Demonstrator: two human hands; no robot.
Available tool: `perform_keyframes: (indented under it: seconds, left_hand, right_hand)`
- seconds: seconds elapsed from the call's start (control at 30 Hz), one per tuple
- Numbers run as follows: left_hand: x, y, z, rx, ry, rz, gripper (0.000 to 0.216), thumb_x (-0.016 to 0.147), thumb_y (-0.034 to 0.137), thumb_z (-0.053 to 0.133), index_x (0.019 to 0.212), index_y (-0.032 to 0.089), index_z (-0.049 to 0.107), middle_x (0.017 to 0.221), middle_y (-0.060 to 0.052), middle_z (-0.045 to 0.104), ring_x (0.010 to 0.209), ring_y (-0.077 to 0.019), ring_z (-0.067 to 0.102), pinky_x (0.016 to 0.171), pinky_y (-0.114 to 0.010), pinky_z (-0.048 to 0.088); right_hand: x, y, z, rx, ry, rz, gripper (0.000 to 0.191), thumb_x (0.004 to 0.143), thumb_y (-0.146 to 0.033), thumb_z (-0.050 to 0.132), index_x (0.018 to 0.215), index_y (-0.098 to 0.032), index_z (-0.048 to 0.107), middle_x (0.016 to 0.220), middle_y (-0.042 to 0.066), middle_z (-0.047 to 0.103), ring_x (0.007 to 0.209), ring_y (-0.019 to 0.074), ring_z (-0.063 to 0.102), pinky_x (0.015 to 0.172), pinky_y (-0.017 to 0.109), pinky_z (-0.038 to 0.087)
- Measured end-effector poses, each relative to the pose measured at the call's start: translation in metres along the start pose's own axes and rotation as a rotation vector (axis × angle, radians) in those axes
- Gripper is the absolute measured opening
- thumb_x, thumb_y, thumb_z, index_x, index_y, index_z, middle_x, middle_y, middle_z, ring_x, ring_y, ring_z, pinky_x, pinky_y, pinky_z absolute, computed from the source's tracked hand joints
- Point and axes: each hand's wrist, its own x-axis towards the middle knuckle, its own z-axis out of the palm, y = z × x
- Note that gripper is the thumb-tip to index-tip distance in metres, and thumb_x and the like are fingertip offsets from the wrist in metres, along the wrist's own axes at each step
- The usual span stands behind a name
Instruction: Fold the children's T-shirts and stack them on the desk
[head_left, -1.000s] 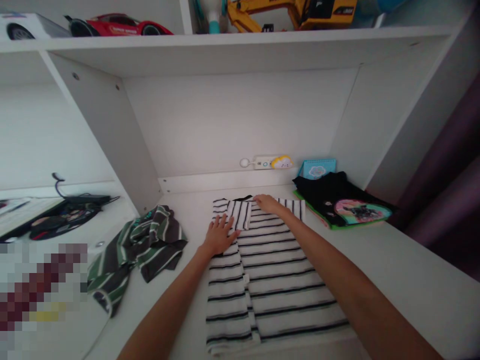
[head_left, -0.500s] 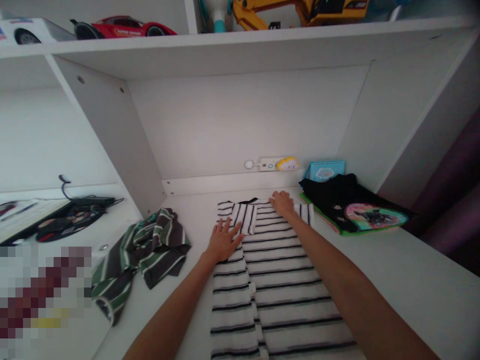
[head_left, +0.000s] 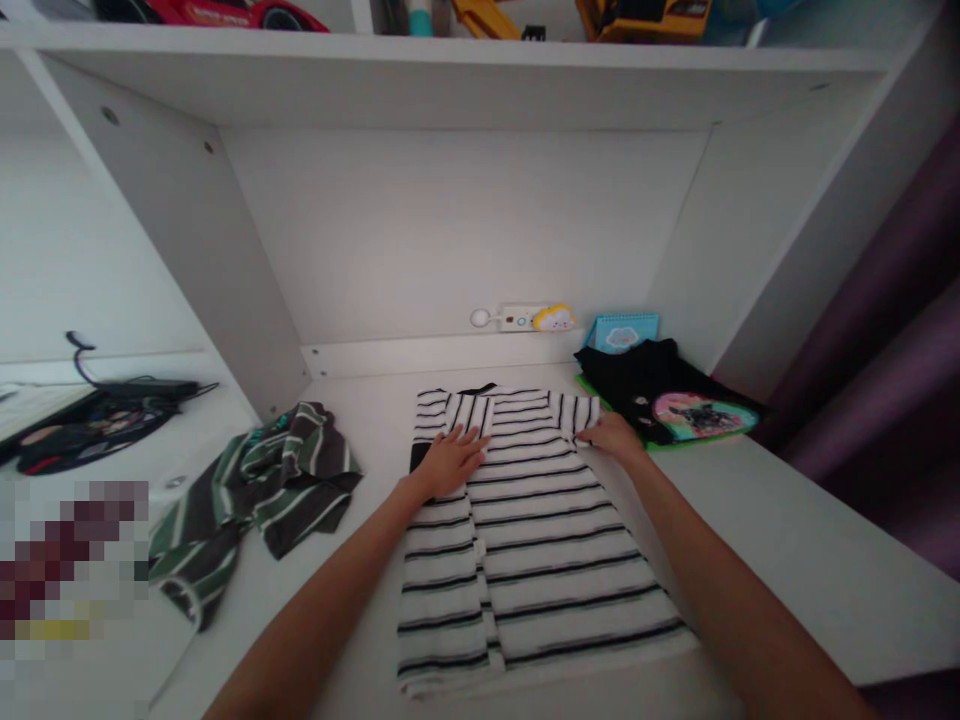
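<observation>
A white shirt with black stripes [head_left: 540, 530] lies on the white desktop, its left side folded inward and its collar end toward the back wall. My left hand [head_left: 452, 460] rests on the folded left sleeve, fingers stretched out and palm down. At the shirt's right edge, just below the right sleeve, my right hand [head_left: 611, 437] pinches the fabric between thumb and fingers. That sleeve is turned inward over the shirt's upper right.
Left of the shirt lies a crumpled green and grey striped garment [head_left: 277, 480]. A folded black garment [head_left: 660, 385] with a colourful print sits at the right, before a blue desk calendar [head_left: 622, 332]. A power strip [head_left: 521, 318] hangs on the back wall, under a shelf [head_left: 465, 85] holding toys.
My right hand has moved from the shirt's top edge down to its right side and now grips the fabric there. The right sleeve has turned inward. The view has shifted somewhat.
</observation>
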Motion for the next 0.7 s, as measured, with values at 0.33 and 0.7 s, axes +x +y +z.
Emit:
perform_keyframes:
  seconds: [0.33, 0.7]
  left_hand:
    - [0.011, -0.026, -0.015, -0.918, 0.21, -0.241, 0.052, 0.087, 0.049, 0.029, 0.119, 0.014, 0.05, 0.124, -0.009, 0.05, 0.112, -0.0179, 0.048, 0.096, -0.03, 0.034]
    - [0.033, -0.043, -0.022, -1.396, 0.144, -0.598, 0.046, 0.085, 0.053, 0.035, 0.088, 0.01, 0.054, 0.087, -0.012, 0.062, 0.076, -0.0151, 0.061, 0.066, -0.024, 0.049]
  right_hand:
    - [-0.004, -0.06, -0.014, 0.147, 0.161, -0.1, 0.026, 0.065, -0.007, 0.049, 0.089, -0.01, 0.058, 0.077, 0.007, 0.057, 0.078, 0.0179, 0.055, 0.07, 0.028, 0.044]
    - [-0.127, -0.166, 0.035, -0.136, -0.284, -0.968, 0.031, 0.073, -0.022, 0.058, 0.103, -0.014, 0.053, 0.113, 0.011, 0.046, 0.106, 0.0205, 0.044, 0.087, 0.031, 0.037]
